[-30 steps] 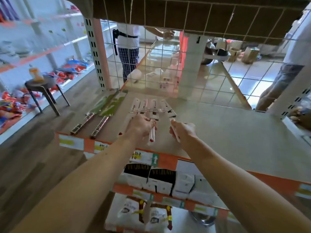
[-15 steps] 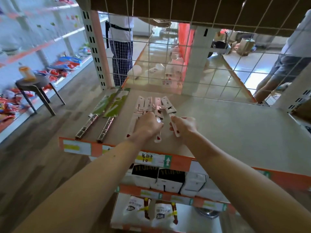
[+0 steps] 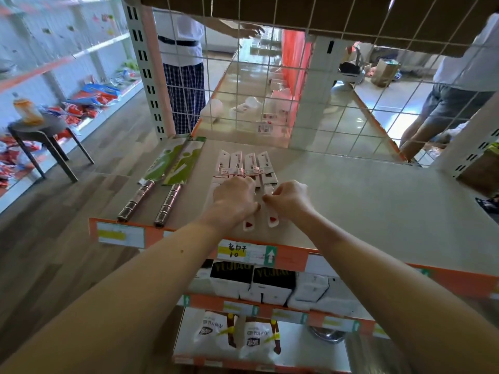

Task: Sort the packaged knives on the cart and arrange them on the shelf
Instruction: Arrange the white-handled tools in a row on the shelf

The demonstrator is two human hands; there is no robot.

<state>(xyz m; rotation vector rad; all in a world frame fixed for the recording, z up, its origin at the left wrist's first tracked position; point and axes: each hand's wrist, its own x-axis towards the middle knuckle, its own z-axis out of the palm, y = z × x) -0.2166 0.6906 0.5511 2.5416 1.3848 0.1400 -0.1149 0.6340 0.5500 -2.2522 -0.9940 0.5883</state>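
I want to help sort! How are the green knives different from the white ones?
The green knives wear green card sleeves; the white knives wear white ones. Green knives have shiny metal handles; white knives have white handles with a red mark. Green knives lie untouched; the left hand and right hand grip the white knives. Both kinds lie flat on the shelf, handles toward the person.

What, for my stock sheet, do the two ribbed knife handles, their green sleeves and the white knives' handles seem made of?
Ribbed handles: polished metal, probably steel, judging by silvery bright reflections. Green sleeves: printed card or plastic film, unclear; flat with a slight sheen. White knives: handles look like matte plastic, smooth and uniform, each with a red inset.
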